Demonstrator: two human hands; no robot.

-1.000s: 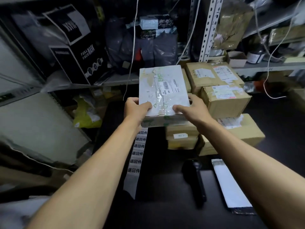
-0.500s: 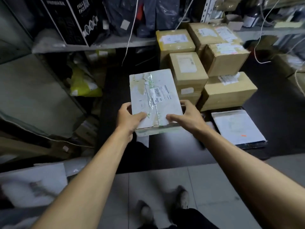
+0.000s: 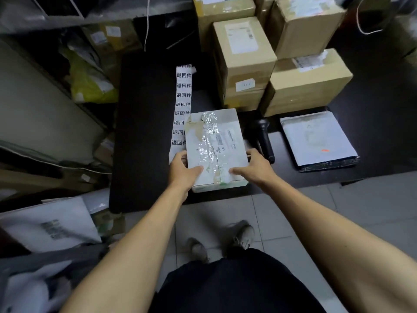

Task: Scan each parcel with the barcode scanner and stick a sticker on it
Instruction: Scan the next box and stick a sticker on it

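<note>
A white taped parcel (image 3: 215,145) with a barcode label on top sits at the near edge of the black table (image 3: 146,136). My left hand (image 3: 184,170) grips its near left corner, thumb on top. My right hand (image 3: 252,164) grips its near right corner the same way. A strip of white stickers (image 3: 182,96) with black characters lies on the table just left of the parcel, partly under it. The black barcode scanner (image 3: 264,136) lies on the table just right of the parcel, partly hidden by it.
Several brown cardboard parcels (image 3: 243,57) are stacked at the back right of the table. A flat white mailer (image 3: 316,136) lies at the right. Shelving with bags, including a yellow bag (image 3: 90,84), stands at the left. My feet stand on the tiled floor (image 3: 293,211) below the table edge.
Both hands have brought the white parcel from up by the stack down and toward me onto the table's near edge. The view has tilted down, and the sticker strip and scanner are back in view.
</note>
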